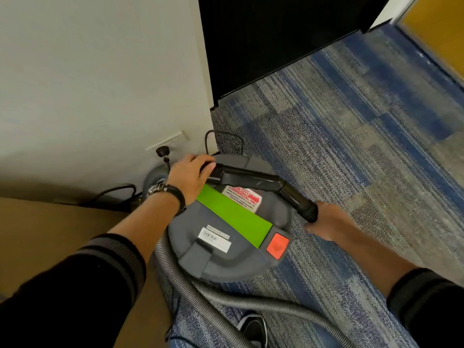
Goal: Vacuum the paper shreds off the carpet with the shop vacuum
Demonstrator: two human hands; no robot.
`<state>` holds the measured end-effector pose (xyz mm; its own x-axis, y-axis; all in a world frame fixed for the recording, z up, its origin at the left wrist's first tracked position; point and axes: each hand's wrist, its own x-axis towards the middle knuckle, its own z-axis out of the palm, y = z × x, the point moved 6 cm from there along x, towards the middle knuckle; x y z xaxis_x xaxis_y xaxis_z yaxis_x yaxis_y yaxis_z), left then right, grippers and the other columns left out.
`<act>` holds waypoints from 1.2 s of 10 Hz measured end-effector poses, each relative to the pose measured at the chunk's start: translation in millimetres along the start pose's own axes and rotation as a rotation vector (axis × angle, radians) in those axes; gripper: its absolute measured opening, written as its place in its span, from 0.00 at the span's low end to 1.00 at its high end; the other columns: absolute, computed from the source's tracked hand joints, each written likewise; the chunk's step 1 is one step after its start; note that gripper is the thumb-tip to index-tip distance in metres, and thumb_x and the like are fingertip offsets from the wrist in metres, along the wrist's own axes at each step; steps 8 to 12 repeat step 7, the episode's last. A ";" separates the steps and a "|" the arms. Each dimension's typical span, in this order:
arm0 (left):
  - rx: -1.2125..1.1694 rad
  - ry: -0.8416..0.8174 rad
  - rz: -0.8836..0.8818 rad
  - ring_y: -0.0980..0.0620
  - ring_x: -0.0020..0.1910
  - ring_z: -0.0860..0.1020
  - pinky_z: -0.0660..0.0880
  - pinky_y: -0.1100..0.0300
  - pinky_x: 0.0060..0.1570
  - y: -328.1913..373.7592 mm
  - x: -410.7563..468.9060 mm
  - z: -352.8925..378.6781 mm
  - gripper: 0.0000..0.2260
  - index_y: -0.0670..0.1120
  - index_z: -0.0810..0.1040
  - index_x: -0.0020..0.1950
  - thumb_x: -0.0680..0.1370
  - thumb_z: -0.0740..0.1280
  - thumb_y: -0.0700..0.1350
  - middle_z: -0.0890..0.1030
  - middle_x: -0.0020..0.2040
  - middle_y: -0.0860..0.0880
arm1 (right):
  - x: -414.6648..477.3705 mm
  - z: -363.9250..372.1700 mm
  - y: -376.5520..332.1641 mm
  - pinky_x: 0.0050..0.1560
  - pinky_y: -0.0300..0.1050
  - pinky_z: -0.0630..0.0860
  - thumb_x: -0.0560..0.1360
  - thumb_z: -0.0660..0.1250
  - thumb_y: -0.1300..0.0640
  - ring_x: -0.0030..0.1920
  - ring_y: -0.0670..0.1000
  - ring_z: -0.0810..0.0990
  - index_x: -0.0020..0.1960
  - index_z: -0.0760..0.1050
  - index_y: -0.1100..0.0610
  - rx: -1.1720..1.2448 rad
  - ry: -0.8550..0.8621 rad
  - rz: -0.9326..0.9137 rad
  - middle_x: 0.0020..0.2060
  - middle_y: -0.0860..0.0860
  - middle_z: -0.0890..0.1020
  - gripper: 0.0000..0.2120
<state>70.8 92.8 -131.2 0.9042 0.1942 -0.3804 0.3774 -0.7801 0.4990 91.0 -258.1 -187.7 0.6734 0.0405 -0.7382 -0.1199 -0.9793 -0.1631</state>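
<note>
A grey shop vacuum [226, 247] with a green handle strip [233, 216] and a red switch [277, 245] stands on the blue-grey carpet [351, 146] by the wall. A black nozzle tube [253, 180] lies across its top. My left hand [189, 175] grips the tube's left end. My right hand [331, 221] holds the tube's right end, fingers curled under it. A grey ribbed hose [226, 297] loops from the vacuum's left side across the carpet in front. No paper shreds show in this view.
The black power cord [163, 153] is plugged into a wall outlet [168, 141] just behind the vacuum, with cord loops on the floor. A black cabinet [276, 41] stands behind. A brown surface [37, 234] lies at the left. A shoe [253, 330] shows near the bottom.
</note>
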 end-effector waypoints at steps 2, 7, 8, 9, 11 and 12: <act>0.183 -0.096 0.003 0.37 0.69 0.72 0.62 0.44 0.74 -2.3 7.3 17.9 0.34 0.55 0.72 0.75 0.76 0.61 0.73 0.74 0.69 0.41 | -9.2 -6.8 -23.5 0.57 0.49 0.76 0.57 0.82 0.41 0.63 0.54 0.72 0.77 0.53 0.42 0.179 -0.024 -0.286 0.68 0.51 0.69 0.57; 0.338 -0.146 0.020 0.38 0.75 0.66 0.56 0.43 0.79 -1.7 8.0 21.3 0.43 0.59 0.62 0.81 0.72 0.53 0.81 0.67 0.76 0.42 | -41.6 -6.9 -57.0 0.75 0.61 0.55 0.50 0.80 0.31 0.73 0.55 0.61 0.77 0.34 0.39 -0.011 0.061 -0.396 0.73 0.49 0.61 0.72; 0.338 -0.146 0.020 0.38 0.75 0.66 0.56 0.43 0.79 -1.7 8.0 21.3 0.43 0.59 0.62 0.81 0.72 0.53 0.81 0.67 0.76 0.42 | -41.6 -6.9 -57.0 0.75 0.61 0.55 0.50 0.80 0.31 0.73 0.55 0.61 0.77 0.34 0.39 -0.011 0.061 -0.396 0.73 0.49 0.61 0.72; 0.338 -0.146 0.020 0.38 0.75 0.66 0.56 0.43 0.79 -1.7 8.0 21.3 0.43 0.59 0.62 0.81 0.72 0.53 0.81 0.67 0.76 0.42 | -41.6 -6.9 -57.0 0.75 0.61 0.55 0.50 0.80 0.31 0.73 0.55 0.61 0.77 0.34 0.39 -0.011 0.061 -0.396 0.73 0.49 0.61 0.72; 0.338 -0.146 0.020 0.38 0.75 0.66 0.56 0.43 0.79 -1.7 8.0 21.3 0.43 0.59 0.62 0.81 0.72 0.53 0.81 0.67 0.76 0.42 | -41.6 -6.9 -57.0 0.75 0.61 0.55 0.50 0.80 0.31 0.73 0.55 0.61 0.77 0.34 0.39 -0.011 0.061 -0.396 0.73 0.49 0.61 0.72; 0.338 -0.146 0.020 0.38 0.75 0.66 0.56 0.43 0.79 -1.7 8.0 21.3 0.43 0.59 0.62 0.81 0.72 0.53 0.81 0.67 0.76 0.42 | -41.6 -6.9 -57.0 0.75 0.61 0.55 0.50 0.80 0.31 0.73 0.55 0.61 0.77 0.34 0.39 -0.011 0.061 -0.396 0.73 0.49 0.61 0.72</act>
